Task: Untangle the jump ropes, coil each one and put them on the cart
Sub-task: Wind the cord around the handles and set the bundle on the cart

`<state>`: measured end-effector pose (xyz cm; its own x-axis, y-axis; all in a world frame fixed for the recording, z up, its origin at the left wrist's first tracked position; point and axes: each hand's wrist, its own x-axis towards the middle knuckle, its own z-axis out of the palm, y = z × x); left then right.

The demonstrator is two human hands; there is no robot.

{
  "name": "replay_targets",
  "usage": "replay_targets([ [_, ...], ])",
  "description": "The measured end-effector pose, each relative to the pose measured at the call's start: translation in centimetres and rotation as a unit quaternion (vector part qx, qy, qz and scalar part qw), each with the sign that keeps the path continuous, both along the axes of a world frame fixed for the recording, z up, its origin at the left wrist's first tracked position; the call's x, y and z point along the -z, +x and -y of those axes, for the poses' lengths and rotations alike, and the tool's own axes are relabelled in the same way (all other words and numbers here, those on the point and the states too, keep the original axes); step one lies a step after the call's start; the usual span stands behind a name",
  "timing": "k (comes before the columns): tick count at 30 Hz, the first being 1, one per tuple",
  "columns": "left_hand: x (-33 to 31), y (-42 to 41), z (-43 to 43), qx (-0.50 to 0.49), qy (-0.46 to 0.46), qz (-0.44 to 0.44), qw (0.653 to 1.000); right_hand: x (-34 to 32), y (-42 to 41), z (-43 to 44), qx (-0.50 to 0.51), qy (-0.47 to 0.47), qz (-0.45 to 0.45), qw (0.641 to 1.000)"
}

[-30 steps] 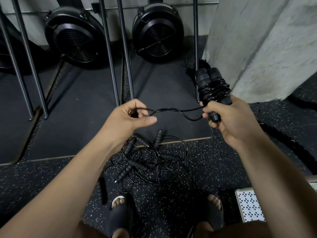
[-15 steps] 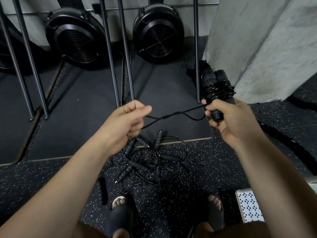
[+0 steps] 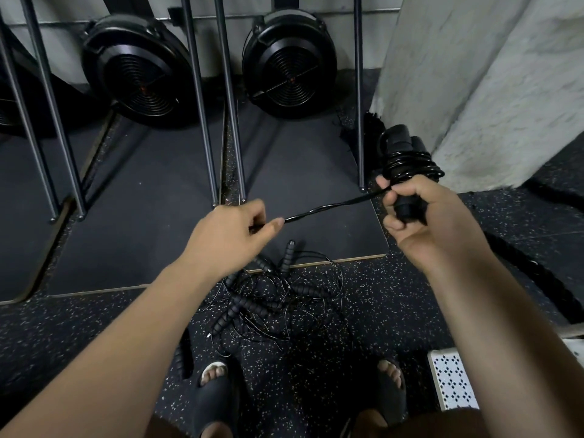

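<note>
A dark speckled floor (image 3: pixel 94 336) fills the lower half of the frame, with black mats (image 3: pixel 142 200) laid across the middle. A pale concrete pillar (image 3: pixel 474 74) takes up the upper right. Along the top stand two round black fan housings (image 3: pixel 139 74), with thin metal bars (image 3: pixel 202 105) slanting down in front of them to the mats. A thick dark rope (image 3: pixel 518 267) lies on the floor at the right edge.

At lower centre, on the floor just in front of the mat's edge, lies the tangled pile of jump ropes (image 3: pixel 271 298), thin black cords looped over several ribbed handles. At the bottom edge two feet in dark sandals (image 3: pixel 215 396) stand on either side of it, and a white perforated panel (image 3: pixel 452 380) shows at lower right.

The right hand (image 3: pixel 433 222), at centre right, has its fingers clenched around the coiled jump rope (image 3: pixel 404 156), whose two handles stand upright with cord wound round them. A short doubled length of cord (image 3: pixel 331 207) runs from this bundle down and left to the left hand (image 3: pixel 230 238), at centre, whose thumb and fingers pinch its end.
</note>
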<state>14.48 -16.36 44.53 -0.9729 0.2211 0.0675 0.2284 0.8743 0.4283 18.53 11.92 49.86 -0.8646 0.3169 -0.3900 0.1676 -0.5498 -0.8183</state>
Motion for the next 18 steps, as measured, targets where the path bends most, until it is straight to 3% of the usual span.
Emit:
replay_targets([
  [5, 1.6, -0.1, -0.5, 0.026, -0.105, 0.02, 0.994, 0.1, 0.1, 0.4, -0.014, 0.002, -0.025, 1.0],
  [10, 2.5, 0.3, -0.6, -0.005, 0.003, 0.282, 0.959, 0.3, 0.3, 1.2, -0.061, 0.108, -0.036, 0.992],
  [14, 2.1, 0.0, -0.8, -0.028, -0.008, 0.226, 0.974, 0.5, 0.6, 2.2, -0.15, 0.175, -0.026, 0.973],
  [18, 1.8, 1.1, -2.6, 0.014, -0.071, 0.168, 0.983, 0.7, 0.5, 3.4, -0.165, 0.217, -0.008, 0.962],
])
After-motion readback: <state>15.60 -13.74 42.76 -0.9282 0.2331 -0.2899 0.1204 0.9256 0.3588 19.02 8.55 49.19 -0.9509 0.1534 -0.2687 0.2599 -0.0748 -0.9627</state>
